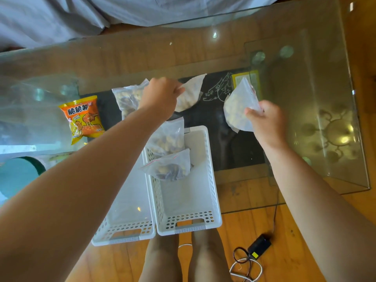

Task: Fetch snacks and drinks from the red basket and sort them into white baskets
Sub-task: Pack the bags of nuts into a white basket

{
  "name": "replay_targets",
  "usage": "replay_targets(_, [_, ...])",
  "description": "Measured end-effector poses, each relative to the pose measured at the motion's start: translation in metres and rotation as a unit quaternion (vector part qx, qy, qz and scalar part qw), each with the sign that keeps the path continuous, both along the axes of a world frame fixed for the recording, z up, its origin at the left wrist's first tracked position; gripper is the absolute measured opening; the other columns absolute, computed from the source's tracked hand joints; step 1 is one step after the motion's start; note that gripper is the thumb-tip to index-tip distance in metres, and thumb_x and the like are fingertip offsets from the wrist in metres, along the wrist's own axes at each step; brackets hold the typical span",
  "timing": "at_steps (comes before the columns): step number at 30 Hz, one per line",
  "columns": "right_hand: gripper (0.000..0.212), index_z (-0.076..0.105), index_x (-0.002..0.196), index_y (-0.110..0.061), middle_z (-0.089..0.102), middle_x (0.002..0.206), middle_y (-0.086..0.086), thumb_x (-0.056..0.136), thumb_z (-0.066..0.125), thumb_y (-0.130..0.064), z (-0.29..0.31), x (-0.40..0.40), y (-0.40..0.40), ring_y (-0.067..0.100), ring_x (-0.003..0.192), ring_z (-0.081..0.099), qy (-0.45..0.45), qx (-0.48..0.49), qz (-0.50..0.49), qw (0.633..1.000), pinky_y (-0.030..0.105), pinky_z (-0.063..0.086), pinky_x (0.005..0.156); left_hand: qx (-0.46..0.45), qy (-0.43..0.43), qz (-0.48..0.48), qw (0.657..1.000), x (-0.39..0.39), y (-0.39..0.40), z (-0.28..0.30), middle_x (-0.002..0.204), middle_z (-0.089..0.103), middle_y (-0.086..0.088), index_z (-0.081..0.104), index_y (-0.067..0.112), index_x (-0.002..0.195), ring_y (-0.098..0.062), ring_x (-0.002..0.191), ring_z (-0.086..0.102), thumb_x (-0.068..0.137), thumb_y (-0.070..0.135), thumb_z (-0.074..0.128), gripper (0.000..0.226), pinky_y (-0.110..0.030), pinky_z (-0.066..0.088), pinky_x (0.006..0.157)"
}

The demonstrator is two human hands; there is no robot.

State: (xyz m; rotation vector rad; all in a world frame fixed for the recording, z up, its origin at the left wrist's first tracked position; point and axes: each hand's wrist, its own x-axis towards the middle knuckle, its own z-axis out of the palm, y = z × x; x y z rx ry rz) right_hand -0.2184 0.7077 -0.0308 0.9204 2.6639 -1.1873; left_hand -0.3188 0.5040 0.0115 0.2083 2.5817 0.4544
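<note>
Over the glass surface (223, 47), your left hand (160, 96) pinches one clear bag (190, 94), your right hand (266, 121) another bag (238, 106), beyond two white baskets (211, 180).

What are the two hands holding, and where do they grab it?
Each holds a clear snack bag. The left hand pinches one bag at its edge; the right hand grips another bag by its lower corner.

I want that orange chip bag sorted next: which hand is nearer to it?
Left. The left hand pinches a clear snack bag just right of the orange chip bag; the right hand holds another clear bag far across the glass table.
</note>
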Motion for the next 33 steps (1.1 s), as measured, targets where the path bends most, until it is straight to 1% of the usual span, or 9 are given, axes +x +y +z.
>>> replay_targets(4, [0.042, 0.031, 0.055, -0.024, 0.033, 0.055, -0.008, 0.086, 0.058, -0.019, 0.036, 0.029, -0.009, 0.006, 0.051, 0.031, 0.024, 0.005, 0.007, 1.0, 0.012, 0.024, 0.042, 0.059, 0.103, -0.079, 0.99, 0.024, -0.015, 0.049, 0.076, 0.063, -0.018, 0.065, 0.002, 0.087, -0.035, 0.071, 0.056, 0.098, 0.034, 0.038, 0.043, -0.037, 0.047, 0.065])
replay_targets(9, [0.037, 0.034, 0.063, -0.031, 0.035, 0.06, -0.014, 0.09, 0.054, -0.016, 0.088, 0.076, -0.03, -0.003, 0.053, 0.045, 0.05, -0.02, 0.016, 0.998, 0.001, 0.032, 0.046, 0.137, 0.188, -0.125, 0.964, 0.074, -0.039, 0.124, 0.065, 0.056, -0.002, 0.072, 0.01, 0.103, -0.006, 0.056, 0.042, 0.093, 0.027, 0.048, 0.031, -0.007, 0.024, 0.052])
replay_targets(12, [0.014, 0.05, 0.078, -0.016, 0.051, 0.068, -0.006, 0.092, 0.052, -0.019, 0.108, 0.102, -0.045, 0.001, 0.062, 0.049, 0.035, -0.023, 0.037, 0.998, 0.008, 0.036, 0.047, 0.157, 0.14, -0.146, 0.967, 0.105, -0.055, 0.146, 0.078, 0.073, -0.006, 0.072, 0.015, 0.105, -0.017, 0.062, 0.062, 0.092, 0.029, 0.047, 0.031, -0.021, 0.042, 0.052])
replay_targets(15, [0.014, 0.056, 0.087, -0.011, 0.06, 0.077, 0.007, 0.093, 0.051, -0.023, 0.117, 0.127, -0.06, 0.015, 0.068, 0.056, 0.024, -0.026, 0.059, 0.998, 0.03, 0.044, 0.055, 0.152, 0.059, -0.142, 0.976, 0.14, -0.07, 0.145, 0.095, 0.075, -0.005, 0.069, 0.024, 0.111, -0.028, 0.084, 0.07, 0.093, 0.023, 0.054, 0.023, -0.041, 0.054, 0.068])
replay_targets(18, [0.02, 0.047, 0.072, -0.024, 0.046, 0.058, -0.005, 0.092, 0.05, -0.027, 0.124, 0.144, -0.075, 0.002, 0.055, 0.05, 0.04, -0.021, 0.103, 0.994, 0.012, 0.032, 0.045, 0.136, -0.021, -0.135, 0.981, 0.181, -0.081, 0.135, 0.11, 0.071, 0.003, 0.064, 0.032, 0.115, -0.025, 0.102, 0.066, 0.091, 0.017, 0.055, 0.03, -0.039, 0.052, 0.08])
replay_targets(23, [0.022, 0.046, 0.07, -0.029, 0.043, 0.056, -0.008, 0.092, 0.05, -0.033, 0.116, 0.158, -0.095, 0.003, 0.053, 0.049, -0.002, -0.04, 0.173, 0.984, 0.013, 0.032, 0.044, 0.061, -0.108, -0.125, 0.984, 0.229, -0.092, 0.093, 0.111, 0.067, 0.005, 0.059, 0.029, 0.115, -0.022, 0.102, 0.062, 0.088, 0.014, 0.051, 0.032, -0.031, 0.049, 0.082])
replay_targets(26, [0.01, 0.06, 0.086, -0.02, 0.058, 0.069, -0.007, 0.092, 0.053, -0.025, 0.106, 0.163, -0.105, 0.006, 0.063, 0.056, -0.064, -0.037, 0.229, 0.97, 0.017, 0.039, 0.05, 0.049, -0.134, -0.127, 0.982, 0.246, -0.092, 0.072, 0.108, 0.066, 0.003, 0.058, 0.026, 0.11, -0.024, 0.099, 0.062, 0.085, 0.005, 0.048, 0.034, -0.03, 0.047, 0.075])
replay_targets(29, [0.021, 0.064, 0.108, -0.019, 0.066, 0.099, -0.01, 0.092, 0.053, -0.025, 0.095, 0.163, -0.115, 0.005, 0.084, 0.061, -0.092, -0.047, 0.26, 0.96, 0.017, 0.049, 0.063, 0.055, -0.124, -0.122, 0.983, 0.256, -0.092, 0.058, 0.105, 0.065, 0.003, 0.057, 0.024, 0.107, -0.025, 0.095, 0.062, 0.082, -0.001, 0.046, 0.037, -0.03, 0.043, 0.07])
replay_targets(33, [0.016, 0.057, 0.084, -0.038, 0.067, 0.115, -0.01, 0.09, 0.056, -0.023, 0.076, 0.153, -0.126, 0.008, 0.094, 0.062, -0.101, -0.062, 0.309, 0.944, 0.02, 0.051, 0.068, 0.047, -0.107, -0.128, 0.985, 0.259, -0.092, 0.037, 0.107, 0.065, 0.001, 0.056, 0.025, 0.109, -0.027, 0.096, 0.063, 0.084, 0.0, 0.049, 0.036, -0.032, 0.045, 0.071])
